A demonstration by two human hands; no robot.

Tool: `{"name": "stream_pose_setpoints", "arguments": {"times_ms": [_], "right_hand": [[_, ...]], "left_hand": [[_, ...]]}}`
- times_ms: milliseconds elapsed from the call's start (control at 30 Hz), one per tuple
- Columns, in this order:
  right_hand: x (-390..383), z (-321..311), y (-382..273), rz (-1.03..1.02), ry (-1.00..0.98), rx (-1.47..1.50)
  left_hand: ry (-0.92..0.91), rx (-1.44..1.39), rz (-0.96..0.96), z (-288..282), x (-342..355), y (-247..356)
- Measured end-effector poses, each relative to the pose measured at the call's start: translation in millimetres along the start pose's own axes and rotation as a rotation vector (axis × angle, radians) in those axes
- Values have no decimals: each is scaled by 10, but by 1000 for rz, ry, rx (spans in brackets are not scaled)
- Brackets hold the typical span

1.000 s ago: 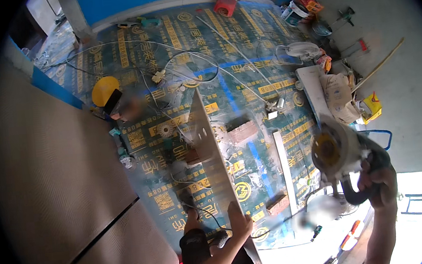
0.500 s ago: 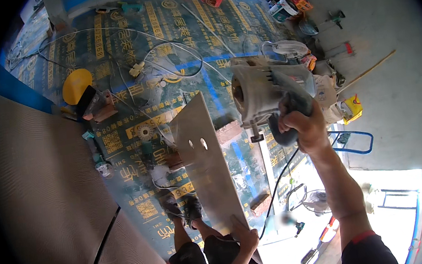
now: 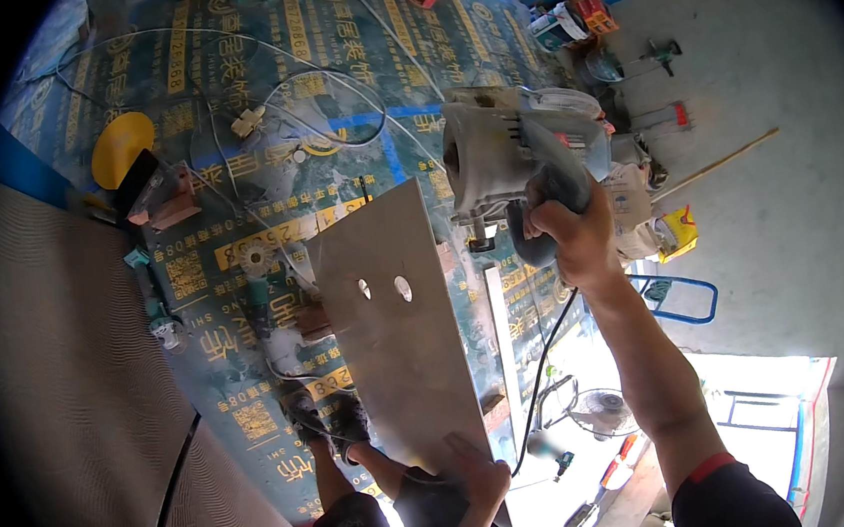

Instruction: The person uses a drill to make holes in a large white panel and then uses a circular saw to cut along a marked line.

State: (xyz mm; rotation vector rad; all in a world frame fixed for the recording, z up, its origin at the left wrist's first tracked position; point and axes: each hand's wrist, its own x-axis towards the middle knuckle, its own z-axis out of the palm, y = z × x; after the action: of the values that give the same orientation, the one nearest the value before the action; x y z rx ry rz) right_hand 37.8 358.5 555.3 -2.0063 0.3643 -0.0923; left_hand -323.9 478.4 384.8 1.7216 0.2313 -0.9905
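My right hand (image 3: 581,240) grips the dark handle of a grey power tool (image 3: 483,158), held up right of a long tile panel (image 3: 395,356); a black cord hangs below it. The panel, tilted beside my legs, has two holes in its upper half. My left hand (image 3: 478,471) holds the panel's lower right edge, with fingers along its face. My feet (image 3: 340,421) stand on printed floor covering left of the panel.
Textured tiles (image 3: 71,384) lean at left. A yellow disc (image 3: 123,149), loose cables, a small grinder (image 3: 167,331) and a white strip (image 3: 500,347) lie on the floor. A blue metal frame (image 3: 686,296), bags (image 3: 675,231) and a fan (image 3: 601,413) are at right.
The power tool has moved up and left, turning sideways in my right hand. The panel now shows more of its face and both holes. My left hand still holds it, slightly lower.
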Motion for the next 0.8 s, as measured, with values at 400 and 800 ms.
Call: {"name": "stream_pose_setpoints", "arguments": {"times_ms": [400,800], "right_hand": [[153,237,124,-36,6,-52],[153,299,104,-68,37,-79]], "left_hand": [[-13,-67,-37,32,29,57],[10,-104,-29,72,21,111]]}}
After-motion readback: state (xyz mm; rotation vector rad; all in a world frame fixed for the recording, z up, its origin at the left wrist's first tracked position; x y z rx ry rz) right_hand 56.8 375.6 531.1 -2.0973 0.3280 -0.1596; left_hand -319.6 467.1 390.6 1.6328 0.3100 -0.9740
